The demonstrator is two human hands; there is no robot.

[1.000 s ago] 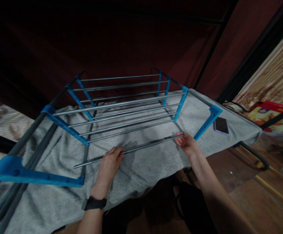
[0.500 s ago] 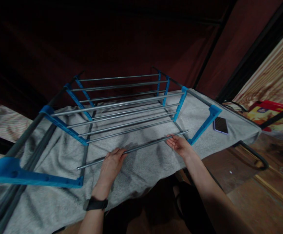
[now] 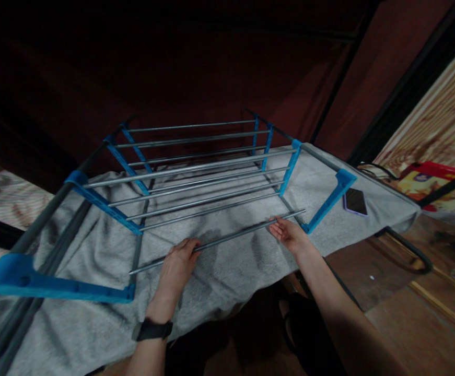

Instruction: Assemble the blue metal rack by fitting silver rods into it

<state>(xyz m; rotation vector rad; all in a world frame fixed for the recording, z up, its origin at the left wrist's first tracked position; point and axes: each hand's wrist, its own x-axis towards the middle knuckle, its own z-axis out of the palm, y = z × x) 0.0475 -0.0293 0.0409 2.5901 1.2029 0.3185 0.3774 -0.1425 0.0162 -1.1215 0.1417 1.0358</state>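
Note:
A thin grey metal rod (image 3: 235,234) slants across the front of a half-built rack, held in both hands. My left hand (image 3: 179,261), with a dark watch on its wrist, is wrapped over the rod left of its middle. Near the other end, my right hand (image 3: 286,230) grips it with thumb and fingers. The rod's left tip lies by the front left blue bracket (image 3: 82,290); its right tip is close to the front right blue bracket (image 3: 325,203), apart from it. Several metal rods (image 3: 199,166) span the blue brackets farther back.
Grey cloth (image 3: 227,292) covers the surface under the rack. A phone (image 3: 354,201) lies on it at the right. Beyond are a red and yellow package (image 3: 439,183) and a dark curved metal bar (image 3: 411,248). A dark red panel (image 3: 196,62) stands behind.
The rod has slid slightly to the right, its left tip now nearer the front left bracket's end. Both hands keep their hold. The rack has stayed in place.

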